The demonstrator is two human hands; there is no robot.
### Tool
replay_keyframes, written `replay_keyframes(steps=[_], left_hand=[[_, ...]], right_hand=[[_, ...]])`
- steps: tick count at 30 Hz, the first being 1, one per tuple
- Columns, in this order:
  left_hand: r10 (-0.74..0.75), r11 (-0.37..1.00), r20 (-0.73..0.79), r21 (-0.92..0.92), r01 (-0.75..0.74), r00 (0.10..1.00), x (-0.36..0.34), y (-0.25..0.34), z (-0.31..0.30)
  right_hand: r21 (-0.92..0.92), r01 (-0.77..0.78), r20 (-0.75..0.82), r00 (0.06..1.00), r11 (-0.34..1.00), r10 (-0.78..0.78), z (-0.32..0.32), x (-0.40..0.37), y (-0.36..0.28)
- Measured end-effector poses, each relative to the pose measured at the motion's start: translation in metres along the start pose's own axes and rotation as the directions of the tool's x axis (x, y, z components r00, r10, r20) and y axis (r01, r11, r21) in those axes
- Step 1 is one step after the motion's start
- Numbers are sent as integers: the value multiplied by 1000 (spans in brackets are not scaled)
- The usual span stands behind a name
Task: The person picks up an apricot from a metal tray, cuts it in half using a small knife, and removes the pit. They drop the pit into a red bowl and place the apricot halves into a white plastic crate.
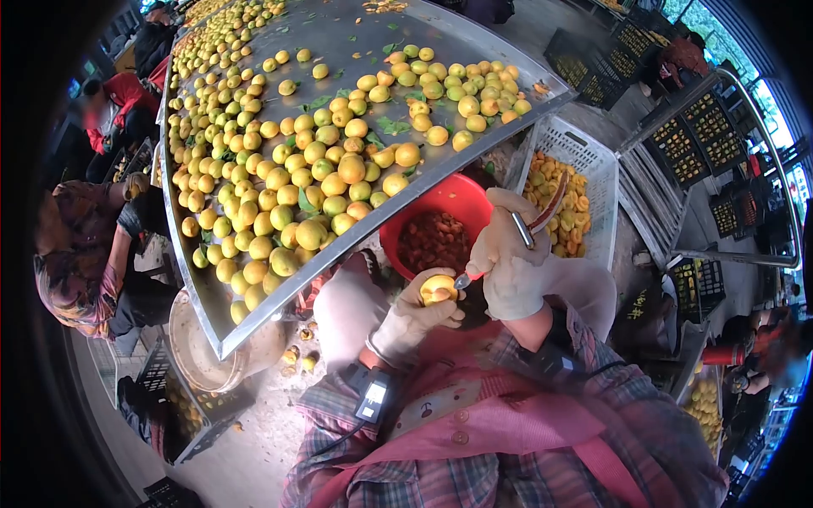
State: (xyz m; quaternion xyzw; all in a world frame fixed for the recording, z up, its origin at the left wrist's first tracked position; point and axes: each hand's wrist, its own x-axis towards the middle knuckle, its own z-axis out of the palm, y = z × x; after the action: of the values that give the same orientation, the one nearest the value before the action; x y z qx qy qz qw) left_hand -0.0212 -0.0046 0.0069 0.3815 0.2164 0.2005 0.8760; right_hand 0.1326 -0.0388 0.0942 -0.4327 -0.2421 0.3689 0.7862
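My left hand (405,323), in a pale glove, is closed around a cut apricot (438,290) with its orange inside facing up. My right hand (501,258), gloved too, grips a small metal spoon-like pitting tool (461,281), whose tip touches or nearly touches the fruit. A curved blade with a metal collar (523,229) also sticks out from the right hand; whether it is a separate knife cannot be made out. Just beyond both hands is a red bucket (458,188) with reddish-brown pits in it.
A metal table (356,57) holds many whole apricots (313,169). Right of the bucket, a white crate (594,155) contains fruit halves. A white bucket (196,334) stands under the table's near corner. Black crates (684,140) of fruit and other people (89,254) are around.
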Motion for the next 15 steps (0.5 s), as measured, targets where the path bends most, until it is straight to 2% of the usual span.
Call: replay_keyframes(steps=[2,4,6,7,11,13,14,15], left_hand=[[-7,1000,-17,27,8,1000,-1,2,1],[-5,1000,-23,16,6,1000,-1,3,3],[-5,1000,-29,4,5,1000,0,3,3],[-4,1000,-23,11,4,1000,0,2,2],[-13,1000,5,11,13,1000,2,4,3],[-21,1000,12,-1,21,1000,0,6,5],[-29,1000,18,-9,29,999,0,7,5],[-28,1000,16,-12,28,999,0,8,5]], right_hand=[[-74,138,89,987,988,-131,1,-1,9],[-63,71,54,996,996,-67,5,-3,11],[-209,131,88,989,969,-115,3,-3,17],[-201,178,152,977,963,-149,2,-3,16],[-293,138,150,984,946,-97,6,-5,12],[-635,357,282,933,685,-225,8,-7,8],[-635,357,283,933,685,-223,7,-6,9],[-422,202,207,970,884,-123,6,-6,11]])
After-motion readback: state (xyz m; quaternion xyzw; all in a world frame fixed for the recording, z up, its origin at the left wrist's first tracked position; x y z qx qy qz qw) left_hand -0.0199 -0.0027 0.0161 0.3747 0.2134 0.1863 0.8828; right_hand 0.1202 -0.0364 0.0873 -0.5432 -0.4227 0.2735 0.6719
